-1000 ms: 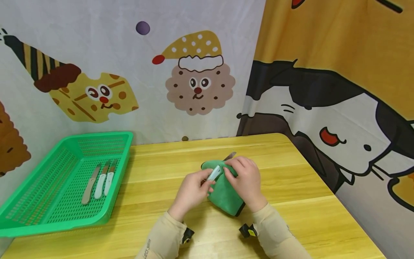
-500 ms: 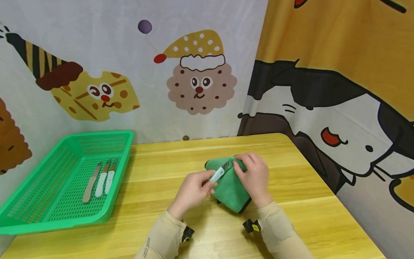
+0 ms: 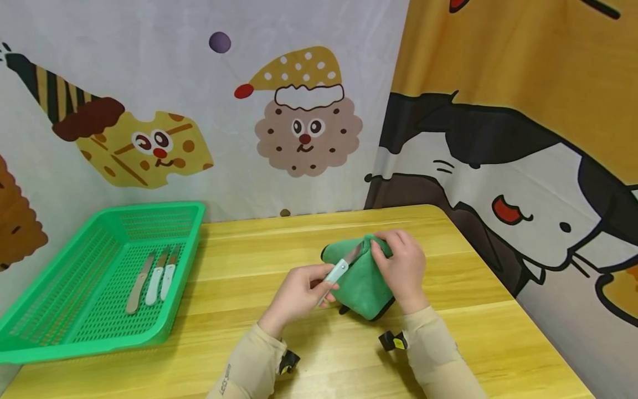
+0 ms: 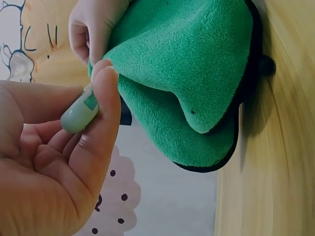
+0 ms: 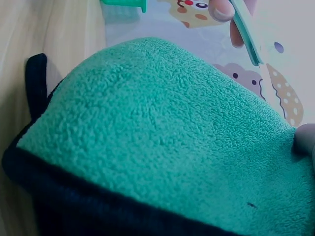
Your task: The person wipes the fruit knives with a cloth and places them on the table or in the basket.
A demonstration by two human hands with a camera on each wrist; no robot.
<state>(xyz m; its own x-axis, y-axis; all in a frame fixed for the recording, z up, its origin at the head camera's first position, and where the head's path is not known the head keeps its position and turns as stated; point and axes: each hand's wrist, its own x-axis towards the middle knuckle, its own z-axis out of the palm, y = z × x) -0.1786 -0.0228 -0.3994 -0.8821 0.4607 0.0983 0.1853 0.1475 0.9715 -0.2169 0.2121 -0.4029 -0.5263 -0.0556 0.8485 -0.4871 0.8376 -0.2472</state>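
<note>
My left hand (image 3: pixel 299 291) pinches the pale mint handle (image 3: pixel 335 274) of a folding knife between thumb and fingers. Its blade (image 3: pixel 355 253) is unfolded and points up to the right, with the tip covered by a green fluffy cloth (image 3: pixel 364 291) edged in black. My right hand (image 3: pixel 402 269) pinches a fold of that cloth around the tip end. The rest of the cloth hangs below the fingers towards the table. In the left wrist view the handle (image 4: pixel 78 113) appears end-on; from the right wrist, the knife (image 5: pixel 248 37) shows behind the cloth's upper edge.
A green plastic basket (image 3: pixel 149 206) stands at the left of the wooden table (image 3: pixel 249 249). Three knives lie in it side by side: a beige-handled one (image 3: pixel 139 285) and two white-handled ones (image 3: pixel 155 282). Printed curtains (image 3: pixel 229 166) hang behind the table.
My right hand has slid the cloth rightward along the blade towards the tip, baring metal near the handle. The tip stuck out past the cloth earlier and is now covered. My left hand barely moved.
</note>
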